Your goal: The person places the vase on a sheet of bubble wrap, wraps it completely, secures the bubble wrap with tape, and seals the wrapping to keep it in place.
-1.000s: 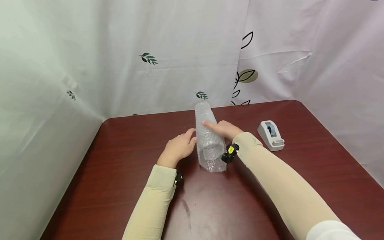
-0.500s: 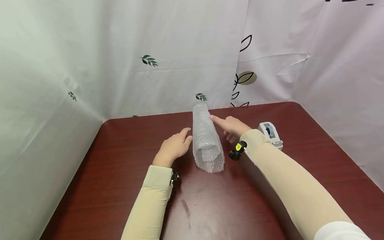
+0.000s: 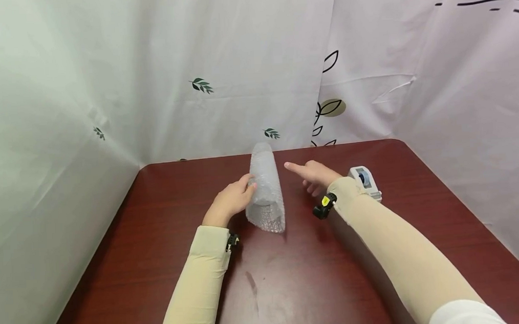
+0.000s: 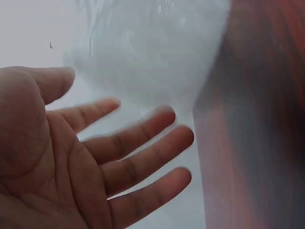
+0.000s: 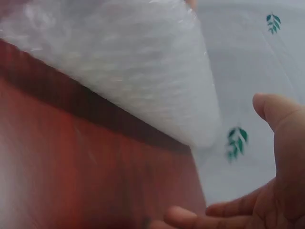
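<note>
A rolled-up piece of bubble wrap [image 3: 267, 186] lies lengthwise on the table, its open end facing me. My left hand [image 3: 231, 200] is at its left side, with the fingertips right at the roll. In the left wrist view this hand [image 4: 95, 152] has its fingers spread and extended, and the wrap [image 4: 152, 52] fills the space beyond them. To the right of the roll, my right hand [image 3: 315, 174] is held apart from it, thumb extended and fingers loosely bent around nothing. The right wrist view shows a gap between the bubble wrap [image 5: 143, 67] and this hand [image 5: 286, 157].
A white tape dispenser [image 3: 363, 178] stands on the right of the reddish-brown table [image 3: 177, 195], partly hidden behind my right sleeve. A pale curtain [image 3: 236, 46] with leaf prints hangs around the table's back and sides.
My right hand has come off the bubble wrap and moved to the right. The roll has shifted left and turned slightly, toward my left hand, which has moved a little left.
</note>
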`<state>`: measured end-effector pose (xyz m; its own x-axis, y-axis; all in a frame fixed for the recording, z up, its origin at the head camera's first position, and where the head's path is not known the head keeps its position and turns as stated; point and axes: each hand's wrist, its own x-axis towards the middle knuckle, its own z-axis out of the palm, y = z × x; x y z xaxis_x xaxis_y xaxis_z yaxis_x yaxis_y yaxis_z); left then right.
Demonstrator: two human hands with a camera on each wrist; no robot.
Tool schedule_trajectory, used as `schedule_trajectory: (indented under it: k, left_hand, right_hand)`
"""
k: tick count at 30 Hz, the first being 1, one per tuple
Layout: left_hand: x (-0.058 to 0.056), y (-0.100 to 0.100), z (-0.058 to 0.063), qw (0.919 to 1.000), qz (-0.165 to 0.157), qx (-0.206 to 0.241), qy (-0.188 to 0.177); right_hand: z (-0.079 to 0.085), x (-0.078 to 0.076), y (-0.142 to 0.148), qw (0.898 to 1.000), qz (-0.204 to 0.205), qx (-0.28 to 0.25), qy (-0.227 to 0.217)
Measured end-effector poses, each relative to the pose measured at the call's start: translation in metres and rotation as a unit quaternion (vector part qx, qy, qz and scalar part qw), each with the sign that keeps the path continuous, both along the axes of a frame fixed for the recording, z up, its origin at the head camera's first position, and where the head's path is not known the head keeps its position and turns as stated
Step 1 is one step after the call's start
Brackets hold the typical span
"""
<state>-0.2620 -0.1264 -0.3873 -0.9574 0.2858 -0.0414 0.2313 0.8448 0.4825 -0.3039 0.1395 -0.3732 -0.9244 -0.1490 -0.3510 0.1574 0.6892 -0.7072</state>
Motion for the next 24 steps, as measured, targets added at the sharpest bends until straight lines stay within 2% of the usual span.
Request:
schedule_trajectory:
  k: [4, 9, 13, 16, 20, 24]
  left_hand:
    - [0.002, 0.006, 0.0, 0.9999, -0.011, 0.008, 0.002]
    - [0.006, 0.017, 0.002, 0.9997, -0.024, 0.0, 0.001]
    - [0.009, 0.023, 0.004, 0.9995, -0.029, 0.003, 0.016]
    - [0.008, 0.025, 0.003, 0.9988, -0.032, 0.016, 0.032]
    - [0.008, 0.03, 0.002, 0.9978, -0.043, 0.032, 0.038]
    - [0.009, 0.036, -0.001, 0.997, -0.055, 0.042, 0.036]
  right_hand:
    - [-0.014, 0.008, -0.02, 0.997, 0.028, -0.067, -0.023]
    - [-0.029, 0.015, -0.032, 0.994, 0.036, -0.101, -0.024]
    - [-0.034, 0.013, -0.024, 0.99, 0.012, -0.137, -0.026]
    - [-0.035, 0.01, -0.012, 0.986, 0.001, -0.165, -0.01]
    - [-0.035, 0.007, 0.002, 0.984, 0.004, -0.179, 0.014]
    - [-0.038, 0.007, 0.014, 0.981, 0.006, -0.192, -0.002]
